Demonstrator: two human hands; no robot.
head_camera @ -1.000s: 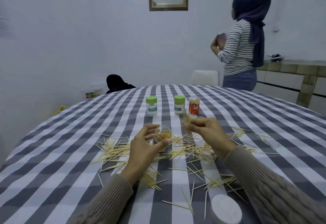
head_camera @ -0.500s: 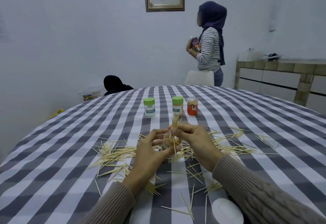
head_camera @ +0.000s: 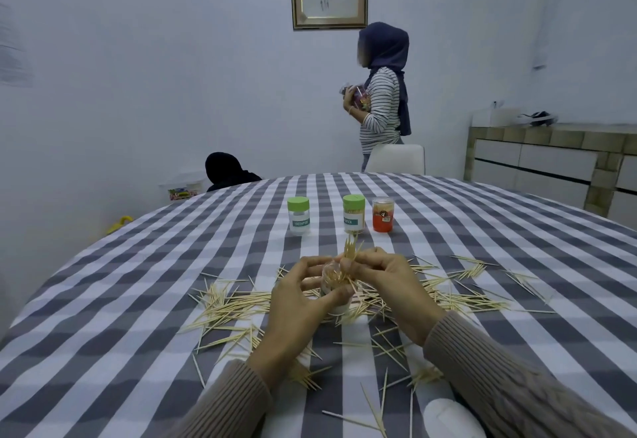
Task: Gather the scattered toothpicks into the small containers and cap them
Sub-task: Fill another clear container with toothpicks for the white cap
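Observation:
My left hand (head_camera: pixel 303 303) grips a small clear container (head_camera: pixel 332 282), tilted and partly filled with toothpicks. My right hand (head_camera: pixel 386 286) pinches a bunch of toothpicks (head_camera: pixel 351 251) whose lower ends sit in the container's mouth. Several loose toothpicks (head_camera: pixel 234 303) lie scattered over the checked tablecloth (head_camera: pixel 138 317) around both hands. Behind them stand two green-capped containers (head_camera: pixel 298 214) (head_camera: pixel 354 213) and a red-labelled one (head_camera: pixel 383 214). A white cap (head_camera: pixel 448 418) lies at the near edge by my right sleeve.
A person in a striped top (head_camera: pixel 381 100) stands behind the table holding something. A white chair back (head_camera: pixel 396 159) is at the far edge. A dark-clad figure (head_camera: pixel 224 170) sits low at the back left. A sideboard (head_camera: pixel 551 165) lines the right wall.
My right hand brought its bunch of toothpicks leftward to the container and set it into the mouth. The person behind walked left. The camera view shifted slightly.

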